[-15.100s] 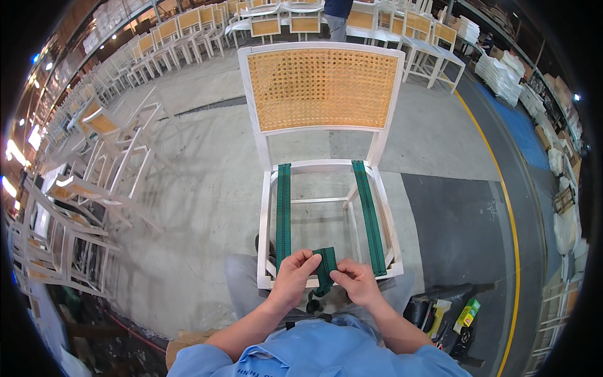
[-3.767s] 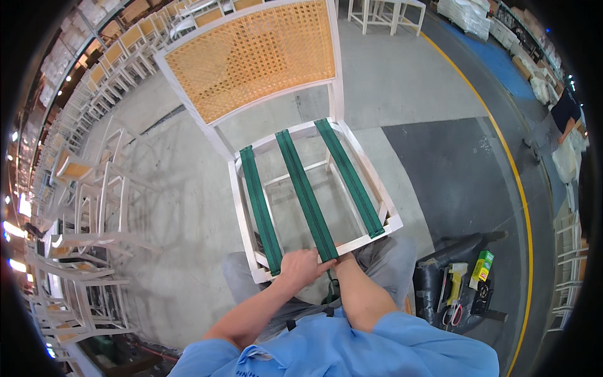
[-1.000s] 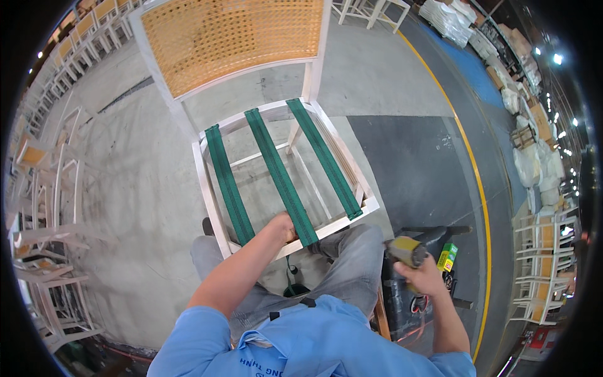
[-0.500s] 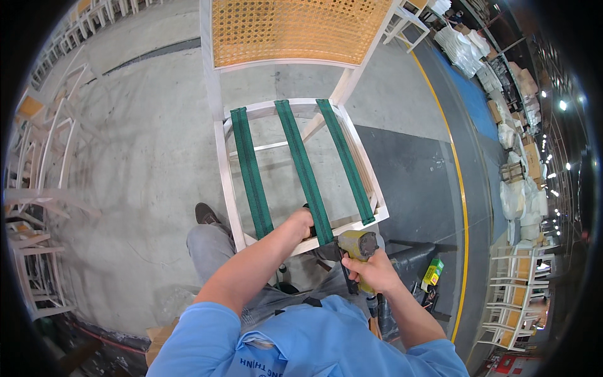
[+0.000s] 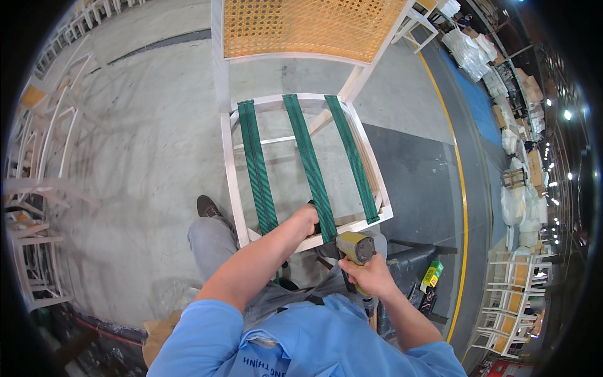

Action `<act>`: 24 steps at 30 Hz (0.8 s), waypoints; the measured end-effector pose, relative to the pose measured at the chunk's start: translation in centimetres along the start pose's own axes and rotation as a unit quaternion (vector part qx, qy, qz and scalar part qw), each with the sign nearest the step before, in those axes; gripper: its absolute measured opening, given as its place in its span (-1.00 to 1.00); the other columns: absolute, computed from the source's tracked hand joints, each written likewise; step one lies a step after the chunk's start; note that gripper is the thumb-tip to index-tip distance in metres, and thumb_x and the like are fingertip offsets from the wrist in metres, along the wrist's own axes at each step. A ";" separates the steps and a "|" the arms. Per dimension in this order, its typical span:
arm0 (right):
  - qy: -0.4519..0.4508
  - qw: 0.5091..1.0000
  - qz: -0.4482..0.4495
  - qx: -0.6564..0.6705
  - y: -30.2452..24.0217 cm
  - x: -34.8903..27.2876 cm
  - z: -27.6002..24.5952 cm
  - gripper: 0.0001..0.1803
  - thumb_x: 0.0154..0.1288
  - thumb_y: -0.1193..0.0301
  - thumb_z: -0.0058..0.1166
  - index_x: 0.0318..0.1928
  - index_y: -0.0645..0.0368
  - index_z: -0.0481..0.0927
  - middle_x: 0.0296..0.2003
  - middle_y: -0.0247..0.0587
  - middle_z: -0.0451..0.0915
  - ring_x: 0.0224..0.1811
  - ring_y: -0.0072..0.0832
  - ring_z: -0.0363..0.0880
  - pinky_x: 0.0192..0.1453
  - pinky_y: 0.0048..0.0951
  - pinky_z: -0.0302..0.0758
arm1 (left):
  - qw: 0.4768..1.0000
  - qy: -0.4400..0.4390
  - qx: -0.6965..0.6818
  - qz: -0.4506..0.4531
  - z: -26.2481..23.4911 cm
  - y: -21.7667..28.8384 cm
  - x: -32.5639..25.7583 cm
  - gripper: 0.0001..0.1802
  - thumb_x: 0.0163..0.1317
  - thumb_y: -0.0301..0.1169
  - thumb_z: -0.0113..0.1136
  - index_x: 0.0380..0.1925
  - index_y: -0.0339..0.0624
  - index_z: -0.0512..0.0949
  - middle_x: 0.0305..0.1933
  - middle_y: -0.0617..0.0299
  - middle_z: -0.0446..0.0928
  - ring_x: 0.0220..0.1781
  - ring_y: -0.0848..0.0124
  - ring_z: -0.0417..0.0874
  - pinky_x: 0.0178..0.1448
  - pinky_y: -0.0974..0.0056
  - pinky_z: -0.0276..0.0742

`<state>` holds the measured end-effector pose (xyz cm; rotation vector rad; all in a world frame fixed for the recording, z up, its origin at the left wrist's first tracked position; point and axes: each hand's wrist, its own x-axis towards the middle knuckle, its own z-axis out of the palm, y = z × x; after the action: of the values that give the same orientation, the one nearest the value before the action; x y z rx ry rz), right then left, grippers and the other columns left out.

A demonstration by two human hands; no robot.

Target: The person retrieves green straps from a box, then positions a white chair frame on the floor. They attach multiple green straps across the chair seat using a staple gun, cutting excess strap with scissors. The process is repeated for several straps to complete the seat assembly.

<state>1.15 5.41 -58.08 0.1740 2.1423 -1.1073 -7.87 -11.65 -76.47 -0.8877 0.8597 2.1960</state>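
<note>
A white wooden chair frame (image 5: pixel 232 182) stands before me with its seat open. Three green webbing straps (image 5: pixel 256 164) run from the back rail to the front rail. My left hand (image 5: pixel 306 218) is closed beside the front end of the middle strap (image 5: pixel 308 154), around something dark that is mostly hidden by the strap and fingers. In my right hand (image 5: pixel 370 274) is a yellow-green staple gun (image 5: pixel 357 247), its nose close to the front rail where the middle strap crosses. The right strap (image 5: pixel 353 157) lies flat onto the front rail.
A woven cane backrest (image 5: pixel 308 28) rises at the far side. More white chair frames (image 5: pixel 53 144) stand at the left, and stacked chairs (image 5: pixel 512 301) at the right. A green and yellow box (image 5: pixel 432 274) sits on a dark surface near my right arm. Wrapped bundles line the right.
The chair sits slightly farther right and higher in the picture. Both hands keep nearly the same place at the middle strap's front end; the staple gun remains in my right hand.
</note>
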 end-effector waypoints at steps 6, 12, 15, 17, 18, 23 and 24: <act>-0.007 0.999 0.019 0.027 0.4 -0.4 1.2 -0.72 0.37 0.36 0.42 -0.11 0.29 0.62 -0.41 -0.39 0.62 -0.52 -0.65 0.54 -0.44 -0.51 0.52 | 1.000 -0.001 -0.004 0.002 0.1 -0.1 -0.1 -0.88 0.41 -0.54 0.22 -0.29 -0.24 0.73 -0.42 0.10 0.71 -0.55 0.23 0.74 -0.58 0.10 0.69; -0.016 0.999 -0.003 0.049 1.5 -0.4 1.7 -0.70 0.37 0.37 0.42 -0.09 0.29 0.61 -0.42 -0.40 0.61 -0.51 -0.65 0.56 -0.44 -0.51 0.52 | 1.000 -0.011 0.016 -0.005 0.4 -0.2 0.2 -0.87 0.41 -0.50 0.23 -0.32 -0.21 0.72 -0.42 0.14 0.72 -0.52 0.29 0.75 -0.54 0.11 0.70; -0.016 0.997 -0.011 0.078 1.5 -0.8 0.8 -0.66 0.37 0.39 0.42 0.00 0.29 0.58 -0.37 -0.38 0.62 -0.48 -0.63 0.58 -0.41 -0.50 0.56 | 0.998 -0.016 0.065 -0.004 0.5 0.3 0.5 -0.86 0.43 -0.46 0.20 -0.29 -0.21 0.72 -0.40 0.11 0.71 -0.50 0.26 0.75 -0.53 0.06 0.68; -0.011 0.990 -0.026 0.137 2.2 -1.3 0.2 -0.54 0.37 0.41 0.41 0.18 0.29 0.56 -0.27 -0.33 0.64 -0.42 -0.60 0.62 -0.37 -0.50 0.61 | 0.994 -0.008 0.106 0.000 0.2 0.4 0.2 -0.83 0.45 -0.43 0.17 -0.26 -0.23 0.71 -0.39 0.07 0.70 -0.49 0.23 0.74 -0.53 0.02 0.65; -0.006 0.986 -0.059 0.157 2.0 -1.7 -0.3 -0.45 0.37 0.42 0.41 0.28 0.24 0.49 -0.21 -0.31 0.64 -0.39 -0.59 0.62 -0.35 -0.49 0.63 | 0.992 -0.001 0.125 0.001 -0.3 0.4 -0.1 -0.82 0.46 -0.42 0.16 -0.24 -0.24 0.71 -0.39 0.05 0.69 -0.49 0.21 0.74 -0.53 0.00 0.64; 0.006 0.976 -0.153 0.154 2.6 -3.7 -4.2 -0.06 0.40 0.48 0.36 0.65 -0.04 0.13 0.04 -0.26 0.59 -0.26 -0.55 0.63 -0.25 -0.48 0.71 | 0.797 0.132 0.560 0.184 -0.7 1.0 -5.3 -0.77 0.43 -0.32 0.20 -0.21 -0.25 0.72 -0.35 0.03 0.73 -0.41 0.22 0.76 -0.34 0.06 0.65; 0.003 0.976 -0.151 0.158 2.4 -3.9 -4.5 -0.13 0.41 0.48 0.34 0.62 0.01 0.19 -0.01 -0.30 0.60 -0.30 -0.58 0.61 -0.26 -0.50 0.69 | 0.735 0.184 0.593 0.271 -1.3 0.5 -6.7 -0.75 0.44 -0.28 0.20 -0.18 -0.24 0.73 -0.32 0.05 0.75 -0.38 0.25 0.77 -0.28 0.10 0.67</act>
<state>2.64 11.07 -55.42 -0.0046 2.0289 -1.6251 -3.86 -14.88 -71.93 -0.3734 2.5387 1.2680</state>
